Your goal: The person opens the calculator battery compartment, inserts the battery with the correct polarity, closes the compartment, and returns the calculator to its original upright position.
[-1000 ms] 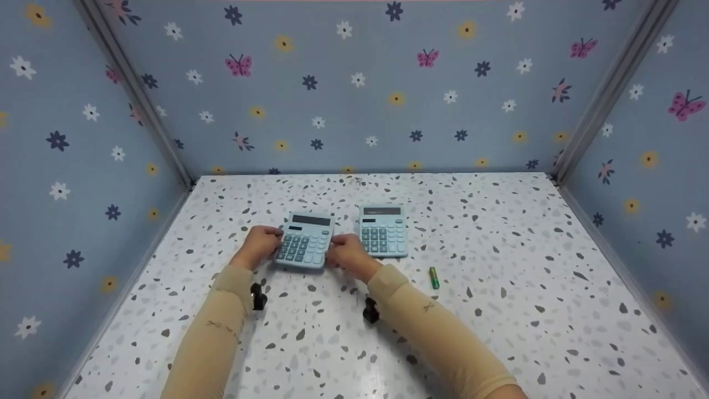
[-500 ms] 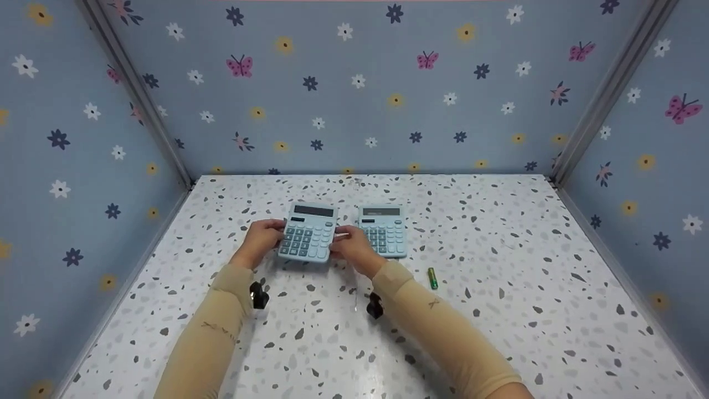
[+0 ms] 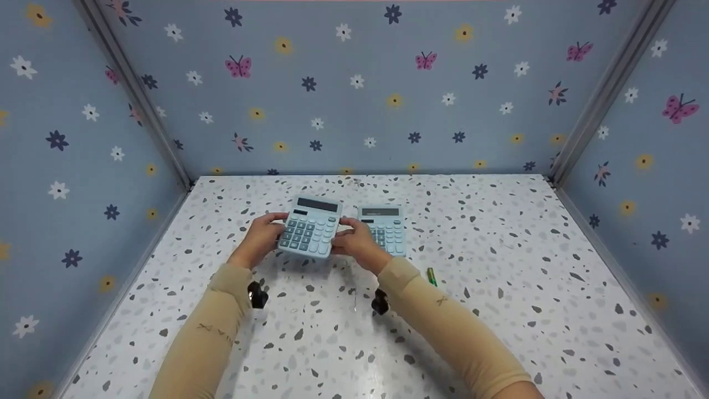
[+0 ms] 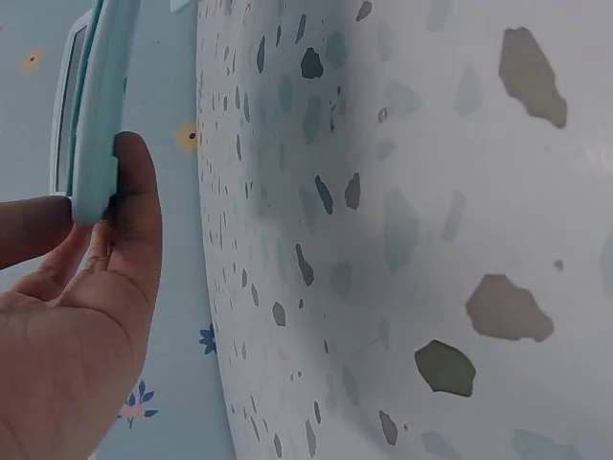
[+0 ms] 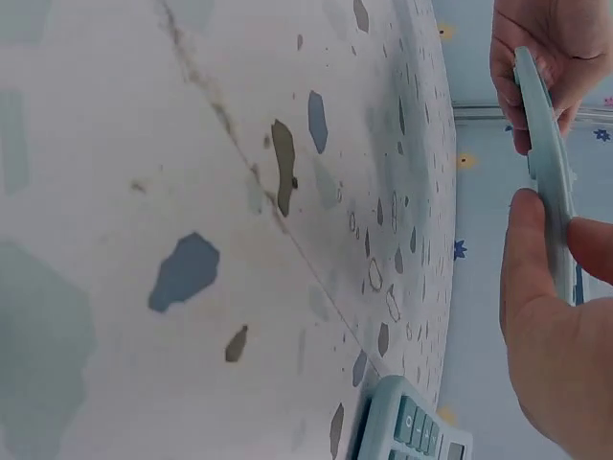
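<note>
A light blue calculator (image 3: 311, 227) is held above the table, its keys and dark display facing up and toward me. My left hand (image 3: 261, 239) pinches its left edge, thumb on one face and fingers behind, as the left wrist view shows on the calculator's edge (image 4: 94, 115). The right edge is gripped by my right hand (image 3: 357, 244) between thumb and fingers. A second matching calculator (image 3: 395, 233) lies on the table just beyond the right hand, which covers part of its lower left; a corner of that calculator (image 5: 402, 426) shows low in the right wrist view.
A green and gold battery (image 3: 431, 276) lies on the speckled table (image 3: 526, 288), partly hidden by the right sleeve (image 3: 443, 321). Flowered blue panels (image 3: 376, 116) rise at the back and both sides. Black wrist cameras sit under both forearms.
Both hands have raised the held calculator and carried it slightly away and to the right. The right forearm now hides part of the battery.
</note>
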Tool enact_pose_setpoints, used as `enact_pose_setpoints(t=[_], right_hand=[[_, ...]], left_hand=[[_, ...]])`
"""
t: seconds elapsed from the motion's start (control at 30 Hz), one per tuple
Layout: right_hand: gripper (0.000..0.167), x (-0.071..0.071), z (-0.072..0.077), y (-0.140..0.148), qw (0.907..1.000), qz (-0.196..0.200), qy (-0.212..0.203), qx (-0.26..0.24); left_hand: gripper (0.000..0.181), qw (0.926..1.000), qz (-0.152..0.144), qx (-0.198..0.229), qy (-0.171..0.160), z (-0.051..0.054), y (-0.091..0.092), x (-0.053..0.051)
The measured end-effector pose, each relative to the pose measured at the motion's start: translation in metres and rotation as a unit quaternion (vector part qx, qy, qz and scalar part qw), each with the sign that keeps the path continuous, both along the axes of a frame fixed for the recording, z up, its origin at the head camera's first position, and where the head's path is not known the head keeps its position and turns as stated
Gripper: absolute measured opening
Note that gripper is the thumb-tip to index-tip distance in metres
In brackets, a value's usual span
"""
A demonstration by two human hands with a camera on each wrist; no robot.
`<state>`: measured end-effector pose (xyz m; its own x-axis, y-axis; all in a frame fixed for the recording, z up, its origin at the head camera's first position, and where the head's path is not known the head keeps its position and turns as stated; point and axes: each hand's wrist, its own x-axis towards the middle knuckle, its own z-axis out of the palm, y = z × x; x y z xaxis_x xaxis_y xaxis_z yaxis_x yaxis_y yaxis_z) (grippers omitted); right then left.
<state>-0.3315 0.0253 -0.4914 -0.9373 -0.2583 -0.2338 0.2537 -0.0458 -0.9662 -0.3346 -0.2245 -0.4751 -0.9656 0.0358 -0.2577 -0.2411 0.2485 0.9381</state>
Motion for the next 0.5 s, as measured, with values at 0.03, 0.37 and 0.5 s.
enact_pose_setpoints(t=[0.03, 0.37, 0.5], right_hand=[[0.069, 0.000, 0.001, 0.002, 1.0000, 0.003, 0.000, 0.003], [0.067, 0.006, 0.009, 0.021, 0.9999, 0.012, -0.002, 0.001], [0.068, 0.011, 0.010, 0.027, 0.9999, 0.013, 0.001, 0.005]], left_hand=[[0.054, 1.0000, -0.005, 0.004, -0.001, 0.001, 0.000, 0.000], [0.055, 0.9979, -0.043, 0.048, 0.006, 0.004, 0.012, 0.004], [0.054, 0.9978, -0.044, 0.050, -0.002, 0.005, 0.017, 0.008]])
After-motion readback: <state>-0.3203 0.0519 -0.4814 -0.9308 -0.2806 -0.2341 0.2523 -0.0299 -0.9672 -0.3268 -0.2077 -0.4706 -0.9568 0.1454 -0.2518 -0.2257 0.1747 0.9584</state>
